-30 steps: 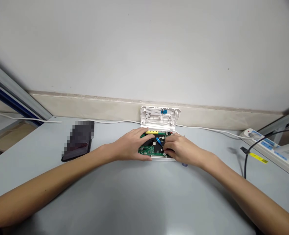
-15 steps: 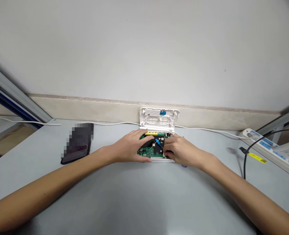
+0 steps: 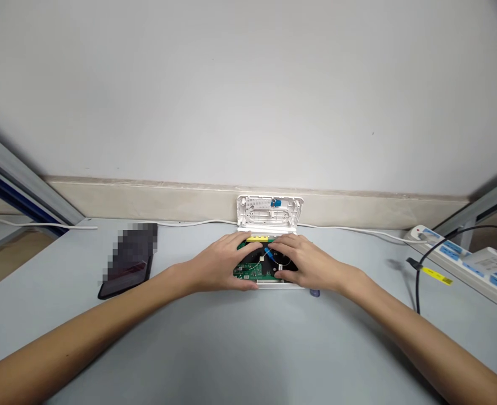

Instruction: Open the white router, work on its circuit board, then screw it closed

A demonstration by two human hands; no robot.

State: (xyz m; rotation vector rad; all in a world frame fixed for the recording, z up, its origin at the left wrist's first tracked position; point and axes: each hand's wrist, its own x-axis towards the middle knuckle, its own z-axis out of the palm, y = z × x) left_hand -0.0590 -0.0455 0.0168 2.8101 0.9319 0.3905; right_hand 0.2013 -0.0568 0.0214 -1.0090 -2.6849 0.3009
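clasping the white case point(image 3: 280, 285), left grip point(image 3: 217, 263) spans wide; right grip point(image 3: 311, 263) gapes.

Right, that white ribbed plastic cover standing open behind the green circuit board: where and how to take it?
Probably the top edge of the cover, thumb in front, fingers behind, coming down from above. It stands roughly upright with that edge uncovered. Keep the grip off the small blue block on its front face. The gap behind is hard to judge.
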